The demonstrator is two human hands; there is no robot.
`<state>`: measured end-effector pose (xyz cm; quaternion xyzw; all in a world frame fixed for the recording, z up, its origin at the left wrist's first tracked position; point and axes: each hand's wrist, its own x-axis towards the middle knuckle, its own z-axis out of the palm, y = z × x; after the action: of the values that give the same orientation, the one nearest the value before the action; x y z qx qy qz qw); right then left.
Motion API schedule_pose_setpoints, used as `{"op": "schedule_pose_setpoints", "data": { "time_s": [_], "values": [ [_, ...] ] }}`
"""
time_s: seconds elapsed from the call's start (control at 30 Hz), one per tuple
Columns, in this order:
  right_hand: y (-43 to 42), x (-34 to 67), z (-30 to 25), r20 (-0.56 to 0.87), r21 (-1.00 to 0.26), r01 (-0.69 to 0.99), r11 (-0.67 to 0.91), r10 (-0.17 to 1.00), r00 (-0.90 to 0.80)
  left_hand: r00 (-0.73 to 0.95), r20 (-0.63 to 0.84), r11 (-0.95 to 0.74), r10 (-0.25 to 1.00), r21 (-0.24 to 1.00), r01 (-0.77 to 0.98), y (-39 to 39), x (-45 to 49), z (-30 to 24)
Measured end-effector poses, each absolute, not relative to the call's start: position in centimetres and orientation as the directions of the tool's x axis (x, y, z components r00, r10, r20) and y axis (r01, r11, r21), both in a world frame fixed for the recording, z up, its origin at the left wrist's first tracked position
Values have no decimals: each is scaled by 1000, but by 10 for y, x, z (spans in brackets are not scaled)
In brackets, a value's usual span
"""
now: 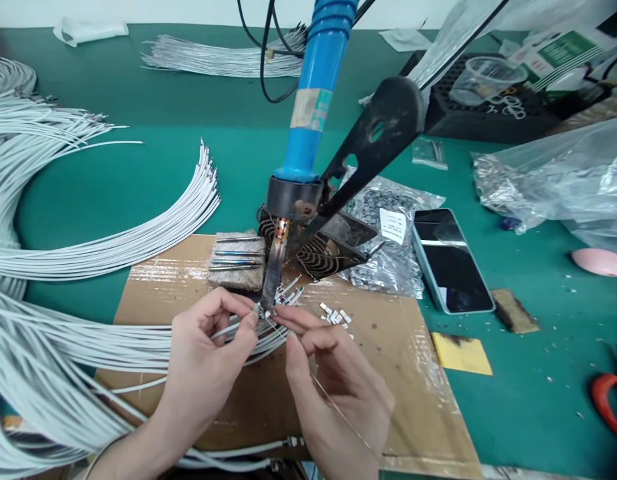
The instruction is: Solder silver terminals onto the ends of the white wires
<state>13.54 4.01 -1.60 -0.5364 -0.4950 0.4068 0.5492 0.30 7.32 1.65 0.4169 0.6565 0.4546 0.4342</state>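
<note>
A blue soldering iron (301,130) hangs tip-down in a black holder (378,143), its tip between my two hands. My left hand (206,360) is closed in a pinch on the end of a white cable (233,327), right beside the tip. In my right hand (341,387) a thin solder wire (338,408) runs back across the palm. Its forward end reaches a tiny white part (268,313) under the tip, partly hidden by my fingertips. Several small white connectors (336,315) lie scattered on the cardboard (388,373), to the right of the tip.
Bundles of white cables (113,257) cover the left side. Behind my hands are a grey block (237,257) and a coiled stand (318,257). To the right lie a plastic bag (388,200), a phone (453,260), a yellow sponge (462,353) and red-handled scissors (608,403).
</note>
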Motion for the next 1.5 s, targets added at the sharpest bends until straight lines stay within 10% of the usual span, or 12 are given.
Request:
{"op": "schedule_pose_setpoints", "data": {
  "time_s": [1.5],
  "values": [
    [46,128,-3,46,-998,-19,53,962,268,-270,-186,212,945,975,68,76,2,23]
  ]
}}
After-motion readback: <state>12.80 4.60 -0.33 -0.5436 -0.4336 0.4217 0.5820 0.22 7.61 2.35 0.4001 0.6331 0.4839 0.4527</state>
